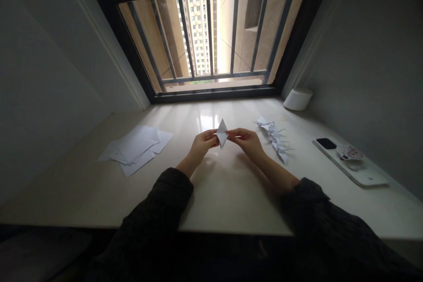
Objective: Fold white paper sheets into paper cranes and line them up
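Note:
A small folded piece of white paper (221, 132), diamond-shaped with points up and down, is held upright above the pale table (228, 194). My left hand (202, 142) pinches its left side and my right hand (246, 139) pinches its right side. Both wrists reach forward from dark sleeves. A row of finished folded paper figures (274, 138) lies just right of my right hand. A loose stack of white paper sheets (136, 148) lies to the left of my left hand.
A white phone (350, 164) with a sticker grip lies face down at the right. A white round container (298, 98) stands in the back right corner. A barred window (211, 35) fills the back wall. Grey walls close in both sides.

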The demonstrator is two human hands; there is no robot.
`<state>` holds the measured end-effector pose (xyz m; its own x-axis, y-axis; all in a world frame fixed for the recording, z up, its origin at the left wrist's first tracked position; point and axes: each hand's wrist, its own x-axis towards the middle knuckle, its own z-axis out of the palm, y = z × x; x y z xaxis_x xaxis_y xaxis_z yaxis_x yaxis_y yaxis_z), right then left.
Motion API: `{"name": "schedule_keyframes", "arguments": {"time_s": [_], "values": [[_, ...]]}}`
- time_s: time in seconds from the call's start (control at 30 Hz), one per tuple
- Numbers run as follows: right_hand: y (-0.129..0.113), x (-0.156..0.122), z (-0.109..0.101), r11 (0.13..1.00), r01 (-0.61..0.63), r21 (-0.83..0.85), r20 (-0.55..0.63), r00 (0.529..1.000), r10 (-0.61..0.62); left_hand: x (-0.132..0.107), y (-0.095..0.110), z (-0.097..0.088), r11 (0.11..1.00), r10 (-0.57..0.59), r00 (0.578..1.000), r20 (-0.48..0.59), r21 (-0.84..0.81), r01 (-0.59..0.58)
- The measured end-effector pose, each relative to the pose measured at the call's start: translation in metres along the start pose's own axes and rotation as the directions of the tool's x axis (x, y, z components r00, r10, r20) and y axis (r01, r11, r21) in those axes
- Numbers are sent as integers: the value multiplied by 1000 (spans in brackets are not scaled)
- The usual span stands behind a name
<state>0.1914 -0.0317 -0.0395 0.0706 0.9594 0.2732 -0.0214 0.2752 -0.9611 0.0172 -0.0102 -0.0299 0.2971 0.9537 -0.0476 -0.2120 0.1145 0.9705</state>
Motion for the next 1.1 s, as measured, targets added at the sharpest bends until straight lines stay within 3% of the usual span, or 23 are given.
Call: {"name": "schedule_keyframes", "arguments": {"time_s": [0.2,0.4,0.6,0.7,0.83,1.1], "values": [[-1,-1,0,1000,-16,-12,7,1000,16,0,1,-1,998,39,999,27,43,-40],[-2,0,-1,998,-57,26,-2,998,57,-5,12,-2,949,184,975,123,237,-209],[1,3,-3,992,-111,63,4,994,111,-6,13,-5,890,329,939,99,299,-343],[1,2,-3,986,-153,69,-6,988,154,-4,9,-7,872,333,941,61,361,-331],[-1,1,-3,979,-188,79,-22,981,191,-2,7,-8,900,303,953,23,321,-294],[0,1,-3,984,-176,22,18,984,176,-1,10,-10,949,163,987,-10,274,-154]]}}
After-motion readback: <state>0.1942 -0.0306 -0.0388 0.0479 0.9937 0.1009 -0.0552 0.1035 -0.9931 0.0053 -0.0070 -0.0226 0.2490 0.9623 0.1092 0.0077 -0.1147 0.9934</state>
